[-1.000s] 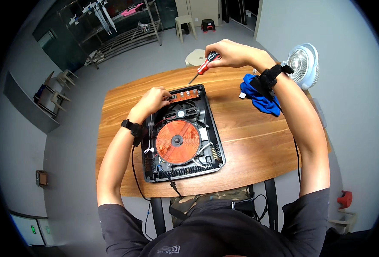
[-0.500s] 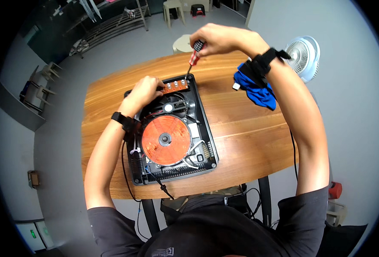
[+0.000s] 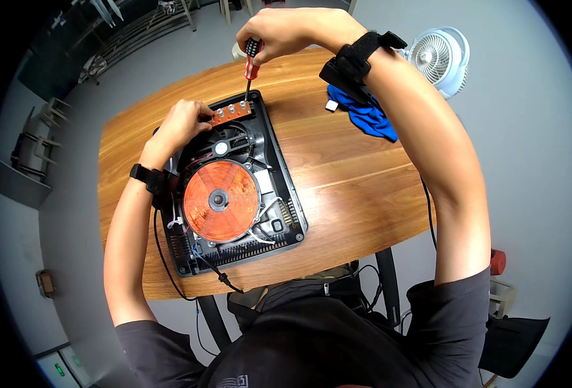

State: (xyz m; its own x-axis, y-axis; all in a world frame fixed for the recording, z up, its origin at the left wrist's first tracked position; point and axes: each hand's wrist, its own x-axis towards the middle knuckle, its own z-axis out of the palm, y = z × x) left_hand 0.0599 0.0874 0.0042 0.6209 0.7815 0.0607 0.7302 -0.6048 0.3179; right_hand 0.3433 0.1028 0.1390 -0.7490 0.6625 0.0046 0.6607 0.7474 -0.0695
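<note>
An opened induction cooker (image 3: 284, 194) lies on the table, its black casing holding a round copper-coloured coil (image 3: 198, 207) and a cooling fan (image 3: 221, 148). Along its far edge sits a narrow orange circuit board (image 3: 229, 115) with several small round parts on it. My left hand (image 3: 185, 121) has its fingers closed on the board's left end. In my right hand (image 3: 282, 32) is a screwdriver (image 3: 251, 67) with a red, clear and black handle, gripped from above. Its shaft points down, and the tip is at the board's right end; whether it sits in a screw is too small to tell.
The wooden table (image 3: 344, 200) carries a blue cloth (image 3: 370, 121) with a small white piece (image 3: 332, 105) beside it, right of the cooker. A light-blue fan (image 3: 434, 58) stands past the right edge. A black cable (image 3: 222, 278) runs off the near edge.
The whole view has shifted, so the table and cooker appear farther left and higher. The screwdriver now stands more upright at the board's right end. My left hand keeps its place on the board.
</note>
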